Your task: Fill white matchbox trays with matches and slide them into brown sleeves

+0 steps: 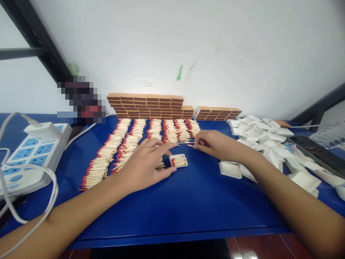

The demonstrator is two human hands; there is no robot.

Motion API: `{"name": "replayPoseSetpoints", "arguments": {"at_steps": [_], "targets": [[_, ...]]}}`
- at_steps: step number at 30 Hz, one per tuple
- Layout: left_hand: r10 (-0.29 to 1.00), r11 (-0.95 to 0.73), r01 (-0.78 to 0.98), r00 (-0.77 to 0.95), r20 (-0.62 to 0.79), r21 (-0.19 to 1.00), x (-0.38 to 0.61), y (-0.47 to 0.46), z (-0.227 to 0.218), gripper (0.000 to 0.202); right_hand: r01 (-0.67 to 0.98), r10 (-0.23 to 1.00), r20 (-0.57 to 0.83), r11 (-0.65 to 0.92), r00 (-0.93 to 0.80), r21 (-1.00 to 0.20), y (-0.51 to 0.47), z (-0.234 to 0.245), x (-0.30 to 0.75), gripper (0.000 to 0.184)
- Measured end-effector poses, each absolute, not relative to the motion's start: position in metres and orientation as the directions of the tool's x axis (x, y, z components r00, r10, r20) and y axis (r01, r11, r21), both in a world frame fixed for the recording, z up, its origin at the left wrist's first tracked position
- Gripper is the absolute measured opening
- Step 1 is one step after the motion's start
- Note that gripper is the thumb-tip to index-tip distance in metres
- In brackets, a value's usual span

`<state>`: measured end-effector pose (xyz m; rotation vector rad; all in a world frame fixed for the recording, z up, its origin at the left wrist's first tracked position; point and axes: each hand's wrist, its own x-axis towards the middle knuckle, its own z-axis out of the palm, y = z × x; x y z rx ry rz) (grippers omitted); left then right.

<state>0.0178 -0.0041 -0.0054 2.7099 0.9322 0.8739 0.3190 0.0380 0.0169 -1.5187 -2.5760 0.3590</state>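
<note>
"Hands?"
"Right hand [208, 143]: fingertips closed on a match [189, 145]. Left hand [147, 162]: thumb and forefinger apart, around the matchbox tray [178, 156] on the blue tabletop [188, 208]."
"Risk?"
"A dragging left wrist could scatter the nearby match rows [102, 162]."

I face a white wall [237, 54] with a small green mark [179, 72] and faint scuffs on it. Before me stretches a glossy blue bench [210, 205], with a dark post [35, 36] slanting across my view on the left and a dark bar [323, 101] on the right. Below, light glints off my reddish-brown tiled floor [261, 245].
</note>
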Motion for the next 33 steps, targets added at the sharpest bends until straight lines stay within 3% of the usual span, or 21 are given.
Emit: {"name": "replayPoseSetpoints", "arguments": {"at_steps": [12,17,21,25,29,33], "targets": [[0.607,-0.794,0.519,0.642,0.468,0.317,0.018,-0.004,-0.006,0.060,0.676,0.775,0.047,0.578,-0.630,-0.457,0.008,0.029,0.289,0.029],[0.604,-0.796,0.517,0.637,0.479,0.315,0.019,-0.005,-0.005,0.057,0.649,0.752,0.152,0.637,-0.641,-0.417,0.003,0.029,0.281,0.021],[0.607,-0.793,0.523,0.642,0.468,0.313,0.019,-0.004,-0.005,0.059,0.737,0.806,0.237,0.592,-0.542,-0.327,0.020,0.027,0.297,0.020],[0.607,-0.793,0.525,0.643,0.467,0.308,0.018,-0.004,-0.006,0.058,0.835,0.872,0.150,0.489,-0.466,-0.252,0.039,0.018,0.313,0.014],[0.604,-0.795,0.527,0.639,0.477,0.301,0.018,-0.004,-0.006,0.056,0.842,0.881,0.061,0.468,-0.470,-0.270,0.045,0.011,0.318,0.019],[0.599,-0.799,0.516,0.643,0.478,0.307,0.018,-0.004,-0.005,0.056,0.830,0.872,0.066,0.484,-0.486,-0.277,0.041,0.014,0.316,0.022]]}}
